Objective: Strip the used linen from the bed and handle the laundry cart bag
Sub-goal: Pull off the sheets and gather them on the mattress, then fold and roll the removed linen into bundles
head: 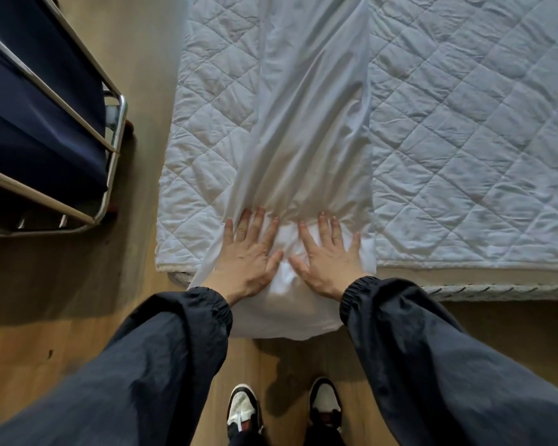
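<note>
Two bare hands press flat on the long white smooth bed sheet (313,123). The sheet is gathered into a narrow strip that runs from 12 o'clock down the bed to its foot edge at the centre of the view. The left hand (250,252) and the right hand (327,252) lie side by side with thumbs nearly meeting and fingers straight and spread. The grip of each is wide and encloses nothing; it only pins the cloth.

The strip's near end hangs over the edge toward 6 o'clock, just above the light wooden floor (136,59) and close to the black-and-white shoes (242,410). With no fold pinched, that hanging weight could pull the strip out from under the palms and onto the floor, where a step forward would trap it underfoot.

Beneath the strip lies the white diamond-quilted mattress pad (464,140), bare on both sides. A hard pull toward 6 o'clock may drag it askew if the two cloths cling together.

The navy fabric laundry cart bag (36,117) hangs in its chrome tube frame (120,123) at 10 o'clock, well apart from the hands. A strip this long, lifted without being bundled first, would likely trail across the floor or snag on the frame's corner on the way over.
</note>
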